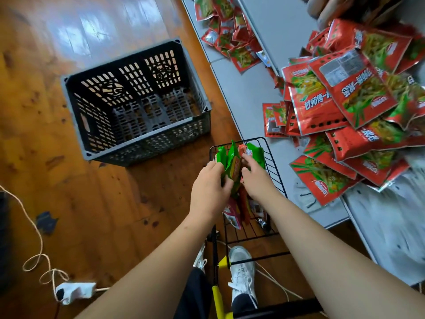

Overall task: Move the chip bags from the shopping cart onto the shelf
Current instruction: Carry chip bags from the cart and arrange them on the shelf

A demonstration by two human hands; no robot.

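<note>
Down low, white shoes (242, 270) stand on the wood floor (103, 192) under the black wire shopping cart (273, 171). Both hands are inside the cart. The left hand (210, 187) grips a bunch of green chip bags (232, 162), and the right hand (255, 178) curls its fingers on them from the other side. Farther off sits a gray crate (135, 104). Red bags (345, 116) lie piled on the shelf (248, 93).

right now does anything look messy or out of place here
Yes. The red bags on the shelf lie in a loose, overlapping heap, some face down, several overhanging its front edge. A dark scrap and a looping cord lie on the floor.
</note>
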